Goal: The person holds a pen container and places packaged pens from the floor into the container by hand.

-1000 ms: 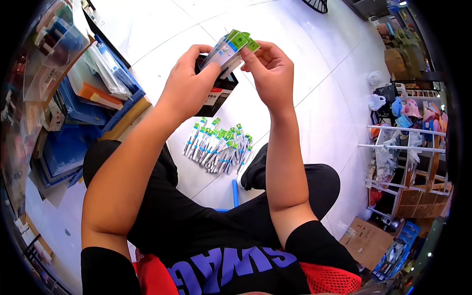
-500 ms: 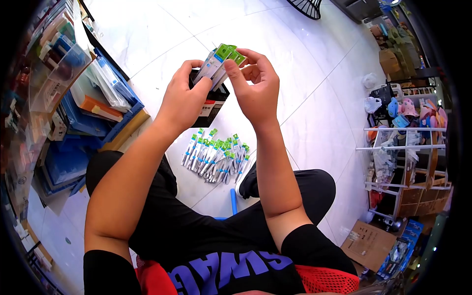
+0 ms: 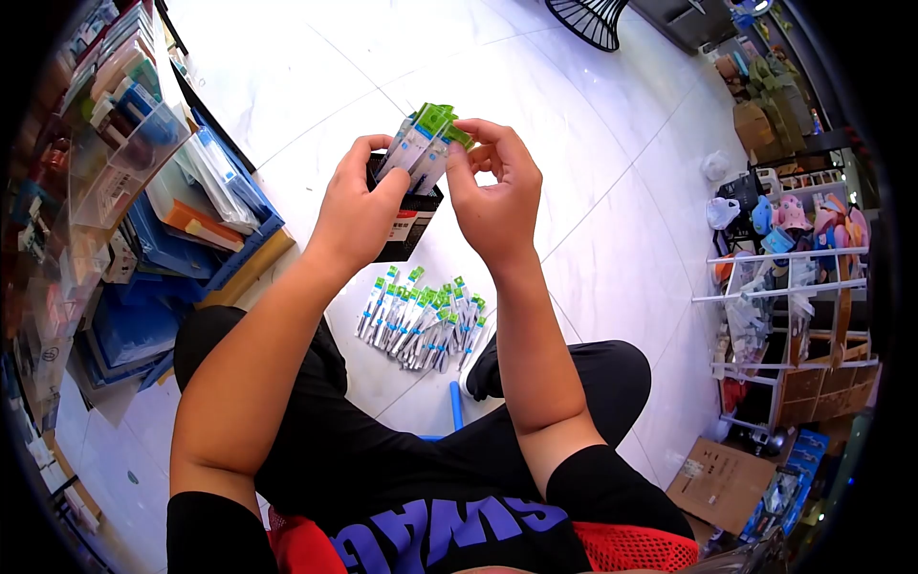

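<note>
Several slim packets with green tops (image 3: 418, 143) stand upright in a black mesh basket (image 3: 395, 251) that bears a red and white label. My left hand (image 3: 360, 207) is closed around the basket's side, its thumb pressed on the packets. At the packets' right edge, my right hand (image 3: 494, 191) pinches a green top between thumb and fingers. On the floor below the basket lies a loose pile of similar green-topped packets (image 3: 421, 320). The lower ends of the held packets are hidden inside the basket.
Folders and files (image 3: 191, 225) fill a shelf at the left. A white wire rack (image 3: 789, 287) with bagged goods stands at the right, above a cardboard box (image 3: 722, 485). A blue bar (image 3: 456, 406) shows between my legs. A black wire object (image 3: 588, 19) is at the top.
Both hands, the basket and the packets sit lower in the view. The packets have gone deeper into the basket, and my right hand has stayed at their green tops.
</note>
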### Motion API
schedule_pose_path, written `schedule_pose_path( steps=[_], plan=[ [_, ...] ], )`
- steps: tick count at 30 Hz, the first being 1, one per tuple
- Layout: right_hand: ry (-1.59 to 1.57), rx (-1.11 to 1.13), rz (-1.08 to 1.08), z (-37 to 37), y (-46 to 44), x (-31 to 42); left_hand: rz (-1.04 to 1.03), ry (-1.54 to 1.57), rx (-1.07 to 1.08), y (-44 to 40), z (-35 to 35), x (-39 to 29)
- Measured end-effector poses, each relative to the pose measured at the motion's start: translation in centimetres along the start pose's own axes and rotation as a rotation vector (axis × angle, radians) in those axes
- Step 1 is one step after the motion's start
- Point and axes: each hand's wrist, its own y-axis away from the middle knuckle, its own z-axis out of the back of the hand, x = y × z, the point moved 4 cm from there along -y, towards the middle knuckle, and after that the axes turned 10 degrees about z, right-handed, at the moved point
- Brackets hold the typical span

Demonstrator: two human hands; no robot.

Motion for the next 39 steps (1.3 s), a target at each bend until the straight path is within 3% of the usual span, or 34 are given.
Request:
schedule_pose_path(
  steps=[14, 23, 28, 33, 36, 39],
  plan=[
    [-0.394, -0.013, -0.383, 0.7, -0.5, -1.3, -0.026, 0.006, -0.019, -0.5, 0.2, 0.2],
    [-0.594, -0.45, -0.394, 4.9, -1.8, -2.6, -0.016, 0.011, -0.038, -0.8, 0.6, 0.1],
    [-0.64, -0.563, -0.412, 7.2, -1.8, -4.1, -0.051, -0.033, -0.095, -1.2, 1.3, 0.4],
    [-0.462, -0.52, -0.521, 6.6, 0.0, -8.6, -0.188, -0.14, -0.191, -2.8, 2.9, 1.3],
    [-0.407, -0.387, -0.554, 3.8, 3.6, -13.5, -0.134, -0.143, -0.239, -2.4, 3.5, 0.7],
    [-0.323, -0.167, -0.692, 0.0, 9.9, -19.3, -0.122, -0.076, -0.125, -3.2, 3.5, 1.5]
  ],
)
